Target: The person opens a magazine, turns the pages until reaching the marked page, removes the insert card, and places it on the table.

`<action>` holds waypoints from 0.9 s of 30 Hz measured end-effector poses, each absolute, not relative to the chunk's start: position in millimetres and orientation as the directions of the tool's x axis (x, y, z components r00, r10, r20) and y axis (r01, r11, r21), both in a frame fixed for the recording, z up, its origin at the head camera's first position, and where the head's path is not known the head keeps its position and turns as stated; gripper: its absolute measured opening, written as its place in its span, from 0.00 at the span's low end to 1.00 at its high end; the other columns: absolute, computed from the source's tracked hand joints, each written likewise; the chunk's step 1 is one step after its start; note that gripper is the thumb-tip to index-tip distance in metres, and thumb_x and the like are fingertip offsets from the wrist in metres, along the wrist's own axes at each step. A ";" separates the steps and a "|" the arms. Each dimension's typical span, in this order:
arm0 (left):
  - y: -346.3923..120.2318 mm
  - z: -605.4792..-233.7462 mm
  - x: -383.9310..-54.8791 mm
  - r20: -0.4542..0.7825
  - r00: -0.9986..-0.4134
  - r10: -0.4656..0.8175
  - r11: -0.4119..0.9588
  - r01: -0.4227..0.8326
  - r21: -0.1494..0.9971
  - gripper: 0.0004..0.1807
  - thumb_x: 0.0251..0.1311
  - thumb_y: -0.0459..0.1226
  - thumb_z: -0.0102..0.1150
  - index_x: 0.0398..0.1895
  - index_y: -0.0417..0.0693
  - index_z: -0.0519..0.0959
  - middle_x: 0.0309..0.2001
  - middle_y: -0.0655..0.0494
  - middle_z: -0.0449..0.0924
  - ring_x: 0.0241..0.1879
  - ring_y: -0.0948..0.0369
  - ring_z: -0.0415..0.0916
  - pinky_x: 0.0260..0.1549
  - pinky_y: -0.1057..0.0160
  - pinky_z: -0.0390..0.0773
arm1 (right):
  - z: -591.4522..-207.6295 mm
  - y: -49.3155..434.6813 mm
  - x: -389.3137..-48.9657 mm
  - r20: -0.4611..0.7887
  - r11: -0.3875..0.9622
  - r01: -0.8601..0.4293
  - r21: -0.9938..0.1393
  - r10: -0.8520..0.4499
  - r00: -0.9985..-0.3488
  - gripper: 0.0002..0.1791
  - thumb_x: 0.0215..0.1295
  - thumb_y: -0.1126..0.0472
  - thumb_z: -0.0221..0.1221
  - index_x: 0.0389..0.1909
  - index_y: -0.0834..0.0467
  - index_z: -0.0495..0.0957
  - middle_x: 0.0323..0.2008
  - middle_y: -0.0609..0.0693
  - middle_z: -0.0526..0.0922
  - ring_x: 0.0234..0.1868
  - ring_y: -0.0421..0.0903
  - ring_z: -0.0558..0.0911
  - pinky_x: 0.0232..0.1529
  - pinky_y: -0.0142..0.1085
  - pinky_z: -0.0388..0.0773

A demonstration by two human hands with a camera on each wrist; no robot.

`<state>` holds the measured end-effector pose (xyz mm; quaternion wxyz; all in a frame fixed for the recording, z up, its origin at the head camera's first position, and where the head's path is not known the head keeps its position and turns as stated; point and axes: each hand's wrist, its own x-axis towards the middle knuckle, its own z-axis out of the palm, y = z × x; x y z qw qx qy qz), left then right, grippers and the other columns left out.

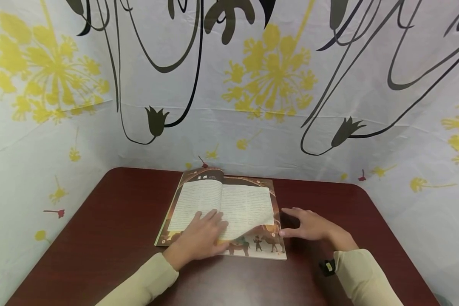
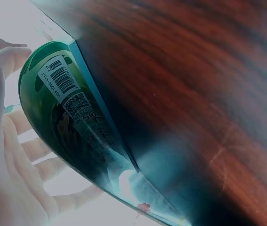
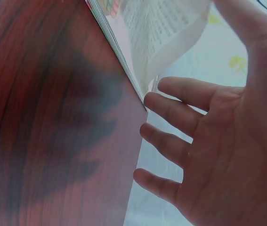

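Observation:
An open magazine [image 1: 248,208] with printed text pages and a band of camel drawings along its lower edge lies on the table. My left hand [image 1: 200,238] rests on the lower part of its left page, fingers stretched out. In the left wrist view the magazine's green cover [image 2: 72,103] with a barcode bows upward from the tabletop. At the magazine's right edge my right hand [image 1: 311,225] is spread, thumb and fingers apart, gripping nothing. The lower corner of the right page [image 3: 178,35] curls up near my right thumb; whether they touch I cannot tell.
The dark red wooden table [image 1: 111,229] has rounded far corners. A whitish cloth [image 1: 199,93] printed with yellow flowers and dark stems hangs behind and on both sides. On the right wrist sits a small black device [image 1: 327,267].

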<state>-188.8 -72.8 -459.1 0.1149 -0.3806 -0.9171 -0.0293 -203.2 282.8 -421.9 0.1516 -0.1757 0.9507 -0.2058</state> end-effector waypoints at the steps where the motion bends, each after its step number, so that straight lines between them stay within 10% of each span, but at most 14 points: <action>1: -73.0 -458.7 -188.7 0.230 -0.685 0.691 0.709 0.704 -0.034 0.21 0.60 0.59 0.56 0.44 0.55 0.79 0.52 0.54 0.76 0.55 0.54 0.72 0.49 0.43 0.73 | -421.3 284.1 -203.2 -0.214 0.852 -0.272 -0.446 -0.397 -0.893 0.47 0.61 0.35 0.61 0.72 0.62 0.65 0.69 0.70 0.64 0.68 0.70 0.65 0.59 0.65 0.66; 7: -74.4 -459.5 -188.9 0.247 -0.682 0.688 0.708 0.706 -0.025 0.20 0.60 0.58 0.56 0.45 0.55 0.78 0.51 0.55 0.77 0.55 0.54 0.73 0.48 0.44 0.74 | -422.4 287.7 -203.1 -0.216 0.862 -0.258 -0.435 -0.379 -0.900 0.45 0.63 0.35 0.59 0.71 0.62 0.65 0.68 0.68 0.66 0.68 0.68 0.66 0.60 0.64 0.66; 15: -75.3 -457.4 -187.7 0.289 -0.673 0.681 0.705 0.710 -0.007 0.40 0.61 0.57 0.59 0.72 0.48 0.64 0.66 0.47 0.71 0.65 0.50 0.68 0.53 0.44 0.73 | -433.4 282.2 -200.4 -0.193 0.869 -0.297 -0.395 -0.394 -0.898 0.51 0.56 0.33 0.65 0.72 0.62 0.64 0.71 0.67 0.63 0.71 0.70 0.60 0.61 0.70 0.59; 27: -75.7 -458.0 -194.0 0.458 -0.465 0.758 0.572 0.810 -0.125 0.44 0.55 0.45 0.66 0.76 0.58 0.60 0.79 0.51 0.48 0.78 0.52 0.42 0.68 0.37 0.55 | -445.8 268.2 -200.2 -0.179 0.813 -0.413 -0.409 -0.516 -0.838 0.58 0.40 0.34 0.74 0.71 0.60 0.67 0.72 0.62 0.63 0.74 0.67 0.53 0.61 0.73 0.51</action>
